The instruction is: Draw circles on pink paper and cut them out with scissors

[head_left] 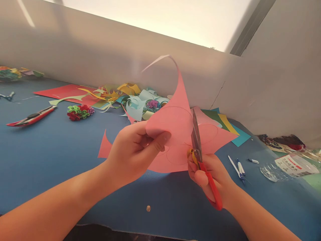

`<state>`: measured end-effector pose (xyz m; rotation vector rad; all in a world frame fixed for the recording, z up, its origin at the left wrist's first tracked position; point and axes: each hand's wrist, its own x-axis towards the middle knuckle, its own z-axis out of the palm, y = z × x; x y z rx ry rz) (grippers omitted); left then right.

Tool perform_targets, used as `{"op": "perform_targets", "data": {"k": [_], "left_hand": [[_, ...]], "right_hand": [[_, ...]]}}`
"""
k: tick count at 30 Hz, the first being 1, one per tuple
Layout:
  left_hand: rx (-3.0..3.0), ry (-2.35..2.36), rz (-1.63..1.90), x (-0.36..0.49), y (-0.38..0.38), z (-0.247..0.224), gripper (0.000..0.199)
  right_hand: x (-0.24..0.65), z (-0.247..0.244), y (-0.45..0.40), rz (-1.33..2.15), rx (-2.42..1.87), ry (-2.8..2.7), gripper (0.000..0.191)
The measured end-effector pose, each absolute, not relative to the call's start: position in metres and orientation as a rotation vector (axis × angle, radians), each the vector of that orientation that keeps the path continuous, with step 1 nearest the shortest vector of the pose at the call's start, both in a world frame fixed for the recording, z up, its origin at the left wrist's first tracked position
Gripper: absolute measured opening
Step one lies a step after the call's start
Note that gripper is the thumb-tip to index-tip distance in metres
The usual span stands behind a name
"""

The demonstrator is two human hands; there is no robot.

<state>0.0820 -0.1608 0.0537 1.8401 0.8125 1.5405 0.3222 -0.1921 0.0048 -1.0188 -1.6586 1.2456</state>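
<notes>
My left hand (142, 144) pinches the near left edge of a piece of pink paper (173, 124) between thumb and fingers. A curved line is drawn on this paper, and a narrow curling strip rises from its top. Red-handled scissors (197, 140) are gripped in my right hand (210, 177), their blades pointing up against the paper's right edge. Behind and below lies another pink sheet (210, 137) with round outlines drawn on it. It is partly hidden by the held piece and my hands.
Coloured paper scraps (135, 100) pile up along the wall. On the left are a red utility knife (35, 115) and a cluster of curled paper flowers (79, 112). A compass (238, 169) and a clear plastic bottle (288, 167) lie to the right on the blue table (50, 154).
</notes>
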Motion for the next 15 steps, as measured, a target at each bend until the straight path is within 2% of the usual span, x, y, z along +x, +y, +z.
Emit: {"op": "perform_targets", "data": {"k": [15], "left_hand": [[1.850, 0.859, 1.515, 0.0790, -0.1580, 0.0516, 0.025]], "right_hand": [[0.3223, -0.0022, -0.1921, 1.277, -1.004, -1.578, 0.073]]}}
